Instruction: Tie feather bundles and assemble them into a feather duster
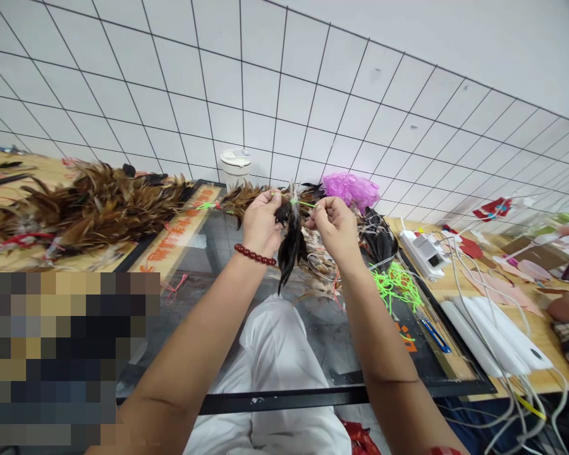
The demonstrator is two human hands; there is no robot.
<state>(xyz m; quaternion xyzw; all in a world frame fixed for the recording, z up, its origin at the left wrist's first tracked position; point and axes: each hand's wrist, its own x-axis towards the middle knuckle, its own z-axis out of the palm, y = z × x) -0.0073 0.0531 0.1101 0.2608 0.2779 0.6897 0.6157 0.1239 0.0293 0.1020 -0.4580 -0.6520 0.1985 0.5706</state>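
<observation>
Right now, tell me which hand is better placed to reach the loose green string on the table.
Right, probably. The right hand is nearest the green string; the left hand sits farther off, across the dark feathers both hands grip.

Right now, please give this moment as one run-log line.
left hand: holds feather bundle | right hand: pinches green string | feather bundle: dark, hanging between hands

A pixelated block (66, 354) hides the near-left surface (203, 253). The feather pile (85, 208) runs off the left edge. The fingers (271, 197) of the left hand (260, 224) and right hand (336, 230) curl away, their tips hidden. The knot of the green string (304, 203) on the dark feathers (291, 243) is too small to tell. Cables (502, 404) leave the frame near right.
</observation>
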